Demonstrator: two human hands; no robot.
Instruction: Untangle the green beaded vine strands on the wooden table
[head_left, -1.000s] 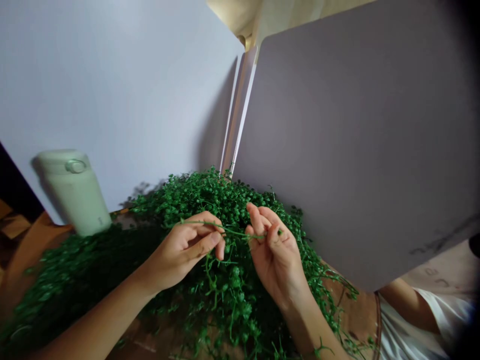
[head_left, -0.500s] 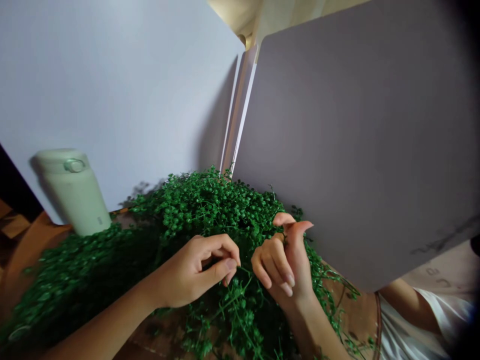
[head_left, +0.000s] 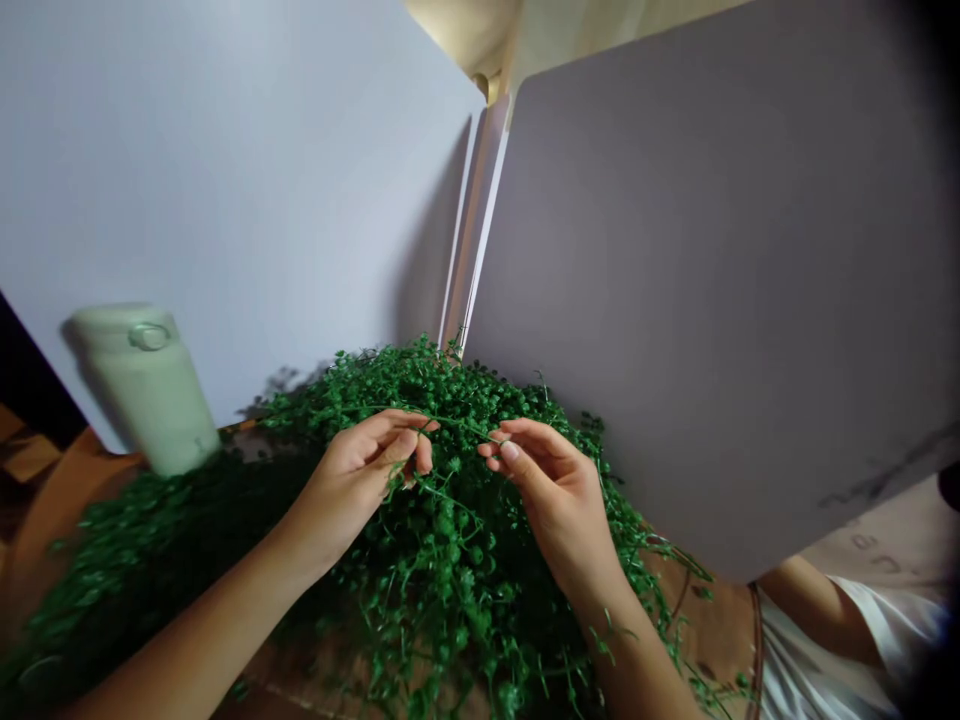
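A brown wooden table point(head_left: 726, 612) carries 1 standing pale green bottle point(head_left: 154, 400) and a heap of leafy green stems point(head_left: 450, 585), spreading from just beside the bottle well to its right.

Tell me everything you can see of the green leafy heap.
The green heap is a loose tangle of thin stems and small rounded leaves or buds, bright in places, deeply shadowed toward the left; whether living or artificial, I can't tell. It sprawls over the brown table, reaching back toward the corner between two panels, with the pale green bottle by its left side. A thin stem runs from the pinching right grip across the left grip.
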